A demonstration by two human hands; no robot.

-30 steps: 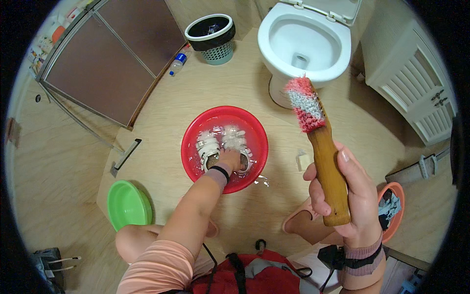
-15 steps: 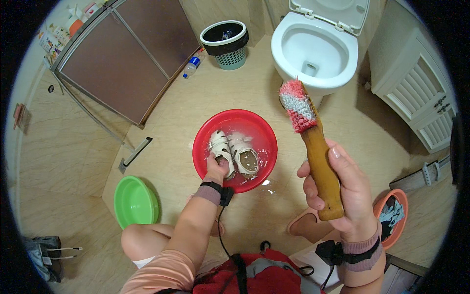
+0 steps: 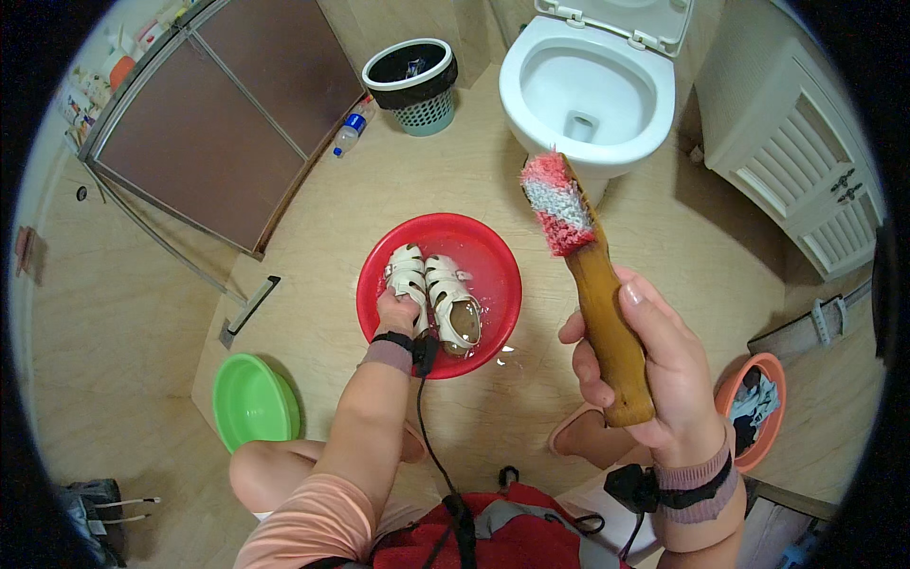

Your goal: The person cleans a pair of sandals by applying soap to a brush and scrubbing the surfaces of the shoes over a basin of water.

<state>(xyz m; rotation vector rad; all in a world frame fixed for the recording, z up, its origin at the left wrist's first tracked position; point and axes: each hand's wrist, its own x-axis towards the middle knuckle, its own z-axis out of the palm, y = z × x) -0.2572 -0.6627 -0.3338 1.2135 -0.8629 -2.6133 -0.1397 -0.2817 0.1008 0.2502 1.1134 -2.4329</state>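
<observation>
Two white sandals sit in a red basin [image 3: 513, 294] of water on the floor. My left hand [image 3: 396, 310] grips the heel end of the left sandal [image 3: 406, 266], partly hiding it. Beside it lies the right sandal [image 3: 443, 275], its opening toward me and water inside. Raised well above the floor, my right hand [image 3: 668, 370] is wrapped round the wooden handle of a scrubbing brush [image 3: 607, 322]. The brush's pink and white bristles point up and to the left, apart from the sandals.
A green basin [image 3: 248, 398] stands at the left, an orange basin of clothes [image 3: 773, 446] at the right. Farther off are a toilet [image 3: 524, 95], a waste bin [image 3: 425, 116], a plastic bottle [image 3: 347, 137] and a white cabinet [image 3: 749, 142]. A squeegee [image 3: 252, 308] lies left of the red basin.
The view has shifted slightly, so the scene sits farther left. My left hand has moved the left sandal a little, and the right sandal's toe shows more clearly. My right hand still holds the brush raised.
</observation>
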